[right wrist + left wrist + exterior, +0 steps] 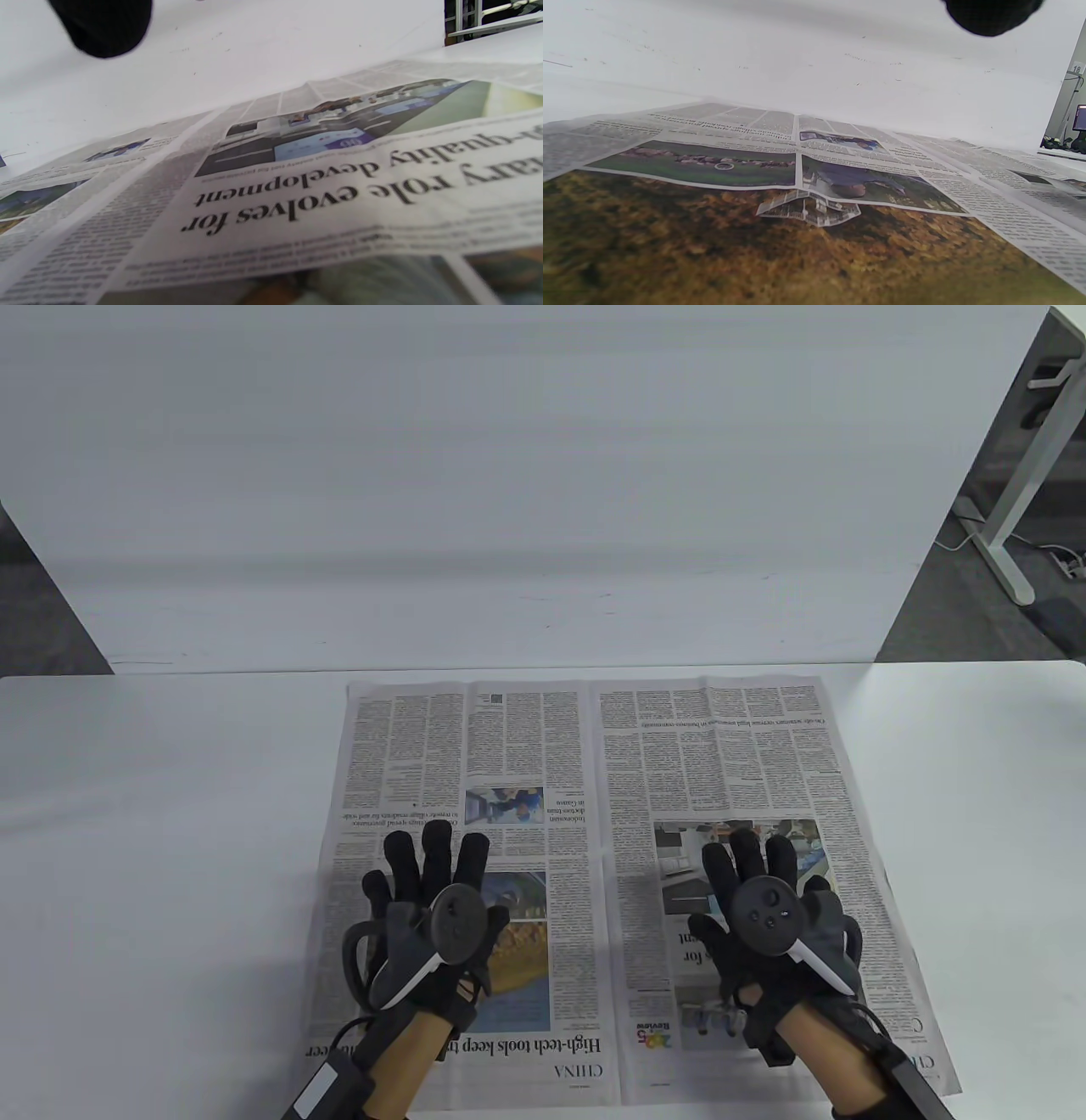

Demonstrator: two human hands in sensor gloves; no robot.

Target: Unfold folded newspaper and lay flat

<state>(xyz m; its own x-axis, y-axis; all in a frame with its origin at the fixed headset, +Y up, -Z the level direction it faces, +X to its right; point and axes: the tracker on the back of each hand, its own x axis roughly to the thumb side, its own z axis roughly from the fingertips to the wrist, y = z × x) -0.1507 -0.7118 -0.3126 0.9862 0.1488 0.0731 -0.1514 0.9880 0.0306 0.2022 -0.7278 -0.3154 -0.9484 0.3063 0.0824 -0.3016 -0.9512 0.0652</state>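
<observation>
The newspaper (594, 780) lies spread open on the white table (153, 831), two pages side by side with a centre crease. My left hand (433, 891) lies over the left page with fingers spread, above a yellow-brown photo. My right hand (759, 891) lies over the right page with fingers spread, on a photo above a headline. Neither hand grips anything. The left wrist view shows the left page (806, 182) close up and one gloved fingertip (988, 15). The right wrist view shows the right page (322, 186) and one fingertip (106, 25).
A white backboard (509, 492) stands upright along the table's far edge, close behind the newspaper. A desk leg (1018, 492) and cables stand on the floor at the far right. Bare table lies left and right of the paper.
</observation>
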